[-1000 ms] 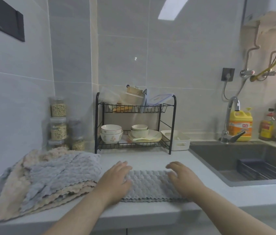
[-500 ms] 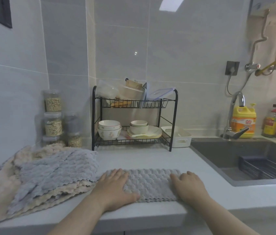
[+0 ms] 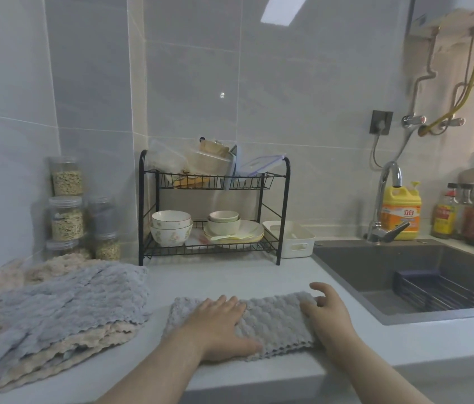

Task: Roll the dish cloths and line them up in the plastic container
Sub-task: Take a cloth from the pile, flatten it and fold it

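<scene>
Crosswise before us lies the grey cloth (image 3: 273, 319), our left hand (image 3: 218, 325) flat on its left half, right hand (image 3: 329, 316) loosely curled at its right end.

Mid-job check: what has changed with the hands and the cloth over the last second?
The left hand has slid slightly inward along the folded grey cloth, still pressing flat. The right hand stays at the cloth's right end, but its fingers have lifted and bent. The cloth remains unrolled on the counter. The pile of cloths is untouched.
</scene>
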Tool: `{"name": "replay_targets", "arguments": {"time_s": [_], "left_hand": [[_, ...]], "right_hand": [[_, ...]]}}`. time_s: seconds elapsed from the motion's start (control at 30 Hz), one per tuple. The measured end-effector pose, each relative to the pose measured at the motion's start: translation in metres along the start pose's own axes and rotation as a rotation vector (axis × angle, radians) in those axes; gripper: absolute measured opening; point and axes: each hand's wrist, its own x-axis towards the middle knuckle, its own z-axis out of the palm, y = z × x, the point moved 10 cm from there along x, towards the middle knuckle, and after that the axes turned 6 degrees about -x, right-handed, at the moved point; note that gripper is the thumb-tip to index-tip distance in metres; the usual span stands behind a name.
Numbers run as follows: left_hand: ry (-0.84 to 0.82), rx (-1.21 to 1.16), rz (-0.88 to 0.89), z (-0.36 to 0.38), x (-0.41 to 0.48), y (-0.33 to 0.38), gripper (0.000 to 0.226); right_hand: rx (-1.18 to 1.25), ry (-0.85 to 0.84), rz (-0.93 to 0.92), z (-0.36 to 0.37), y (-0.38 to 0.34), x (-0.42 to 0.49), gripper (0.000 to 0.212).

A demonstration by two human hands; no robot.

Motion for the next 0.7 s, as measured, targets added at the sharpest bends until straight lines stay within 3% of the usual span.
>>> {"name": "replay_targets", "arguments": {"time_s": [0.1,0.2,0.3,0.43,0.57,0.7], "left_hand": [[0.066,-0.075,-0.004,-0.009,-0.007,0.0,0.103],[0.28,-0.167,-0.069,-0.025,-0.037,-0.039,0.079],[0.364,-0.443,-0.229,-0.019,-0.064,-0.094,0.068],[0.362,-0.447,-0.261,-0.013,-0.059,-0.1,0.059],[0.459,-0.558,-0.247,-0.021,-0.058,-0.107,0.022],[0.531,-0.539,-0.309,-0.021,-0.059,-0.121,0.017]], "right_hand": [[0.072,-0.002,0.074,-0.008,0.004,-0.001,0.04],[0.238,-0.033,0.168,-0.01,0.01,-0.002,0.039],[0.266,-0.048,0.203,-0.004,0.011,-0.004,0.045],[0.04,-0.076,0.099,0.002,-0.016,-0.008,0.051],[-0.058,-0.143,-0.044,0.016,-0.072,-0.007,0.057],[-0.148,-0.252,-0.245,0.065,-0.131,-0.023,0.029]]}}
